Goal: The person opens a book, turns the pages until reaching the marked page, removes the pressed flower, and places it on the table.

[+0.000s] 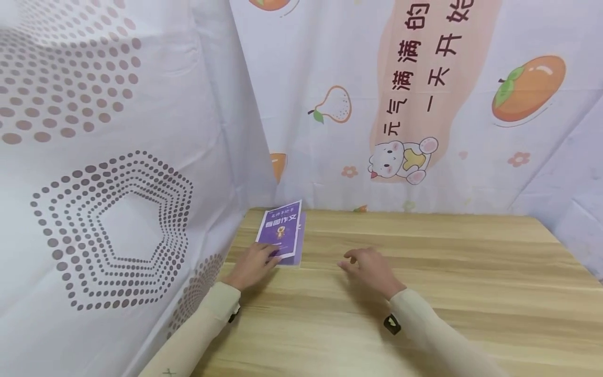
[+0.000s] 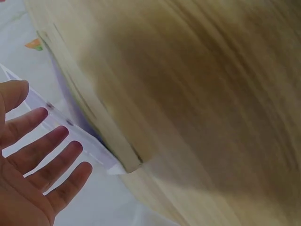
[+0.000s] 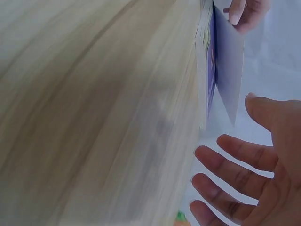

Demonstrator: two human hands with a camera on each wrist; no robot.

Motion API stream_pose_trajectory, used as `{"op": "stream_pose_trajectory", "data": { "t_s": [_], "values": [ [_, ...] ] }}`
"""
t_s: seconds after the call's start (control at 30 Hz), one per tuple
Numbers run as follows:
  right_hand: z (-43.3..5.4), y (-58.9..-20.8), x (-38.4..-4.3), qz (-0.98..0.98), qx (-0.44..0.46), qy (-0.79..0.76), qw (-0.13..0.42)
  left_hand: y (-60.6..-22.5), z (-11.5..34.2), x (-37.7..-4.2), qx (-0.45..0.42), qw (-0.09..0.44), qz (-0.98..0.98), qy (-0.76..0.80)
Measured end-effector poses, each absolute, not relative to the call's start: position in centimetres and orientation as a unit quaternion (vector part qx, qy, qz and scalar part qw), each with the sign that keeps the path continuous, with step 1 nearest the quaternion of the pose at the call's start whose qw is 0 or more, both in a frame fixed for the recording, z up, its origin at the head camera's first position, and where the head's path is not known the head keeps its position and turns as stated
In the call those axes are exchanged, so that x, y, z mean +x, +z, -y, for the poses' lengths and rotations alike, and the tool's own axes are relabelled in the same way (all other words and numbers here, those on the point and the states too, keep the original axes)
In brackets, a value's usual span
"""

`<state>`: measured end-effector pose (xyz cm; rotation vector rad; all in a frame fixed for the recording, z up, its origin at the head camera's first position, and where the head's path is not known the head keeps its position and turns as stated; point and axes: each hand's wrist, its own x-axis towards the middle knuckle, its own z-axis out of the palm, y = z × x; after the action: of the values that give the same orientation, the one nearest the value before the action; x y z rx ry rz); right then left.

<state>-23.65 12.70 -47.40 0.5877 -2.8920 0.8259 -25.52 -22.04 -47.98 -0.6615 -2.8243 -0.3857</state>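
Observation:
A purple book point(image 1: 281, 217) with a white-edged cover and printed lettering lies at the far left of the table. Its cover tilts up from the pages, and the right wrist view shows the gap between the raised cover point(image 3: 229, 61) and the book block point(image 3: 205, 80). My left hand point(image 1: 253, 265) is at the book's near left corner, fingertips against the cover; the left wrist view shows its fingers spread and fairly straight. To the right of the book, my right hand point(image 1: 369, 269) hovers over the table with relaxed fingers, holding nothing.
The wood-grain table point(image 1: 424, 251) stretches to the right. A white dotted curtain point(image 1: 127, 225) hangs close along the left side, and a printed cloth point(image 1: 348, 146) with fruit and lettering hangs behind the far edge. Each wrist wears a dark device.

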Motion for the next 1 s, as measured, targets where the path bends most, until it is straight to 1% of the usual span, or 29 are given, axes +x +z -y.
{"op": "stream_pose_trajectory", "data": {
  "t_s": [0.23,0.5,0.8,1.0],
  "values": [
    [-9.3,-47.9,-24.6,0.94,0.187,0.285,0.03,-48.8,22.2,-25.8,-0.208,0.102,0.964,-0.132],
    [-5.9,-48.5,-25.5,0.935,0.206,0.289,0.021,-49.0,22.1,-26.1,-0.215,0.1,0.966,-0.102],
    [-2.6,-49.5,-27.1,0.935,0.237,0.264,0.022,-49.2,22.3,-26.7,-0.2,0.059,0.967,-0.144],
    [-0.3,-49.8,-27.9,0.938,0.236,0.252,0.029,-49.2,23.1,-27.3,-0.2,0.058,0.965,-0.157]
  ]
}}
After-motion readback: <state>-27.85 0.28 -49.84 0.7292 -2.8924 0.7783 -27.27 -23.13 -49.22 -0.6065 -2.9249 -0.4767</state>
